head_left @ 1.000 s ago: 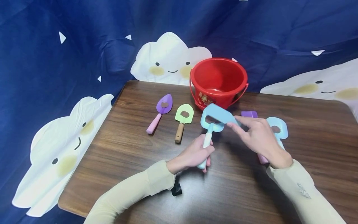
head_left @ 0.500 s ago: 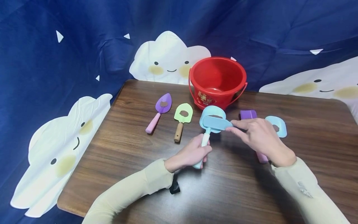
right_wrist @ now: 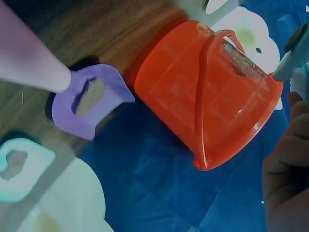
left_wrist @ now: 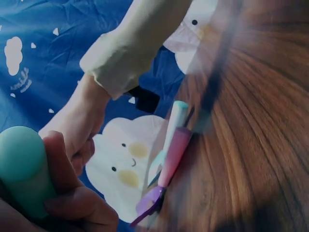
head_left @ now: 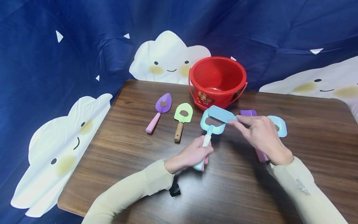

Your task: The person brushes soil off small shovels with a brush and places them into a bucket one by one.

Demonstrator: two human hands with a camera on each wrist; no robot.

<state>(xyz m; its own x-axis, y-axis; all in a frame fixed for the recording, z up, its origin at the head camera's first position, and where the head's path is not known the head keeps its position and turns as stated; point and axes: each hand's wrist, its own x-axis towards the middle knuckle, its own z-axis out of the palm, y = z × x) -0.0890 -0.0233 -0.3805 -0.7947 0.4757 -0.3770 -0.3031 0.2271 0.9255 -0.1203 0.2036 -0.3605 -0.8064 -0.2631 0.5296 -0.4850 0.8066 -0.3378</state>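
My left hand (head_left: 195,152) grips the pale handle (head_left: 207,140) of a light blue toy shovel, its end (left_wrist: 21,152) large in the left wrist view. The shovel's blade (head_left: 204,125) points away from me and bears a brown patch. My right hand (head_left: 261,135) pinches one end of a flat light blue piece (head_left: 222,114) between thumb and fingers. This piece overlaps the upper right of the blade; whether it is a cloth or sponge I cannot tell. Partly behind my right hand lie a purple shovel (head_left: 248,112) with a pink handle and another light blue shovel (head_left: 280,124).
A red bucket (head_left: 199,77) with a hanging handle stands at the back of the wooden table (head_left: 126,155). To the left lie a purple trowel (head_left: 161,109) and a green shovel (head_left: 179,118), each with a brown patch. A blue curtain (head_left: 84,18) hangs behind.
The flat blue piece swept down across the held blade, then back up to its upper right. My right hand shifted slightly with it. The left hand keeps its grip.
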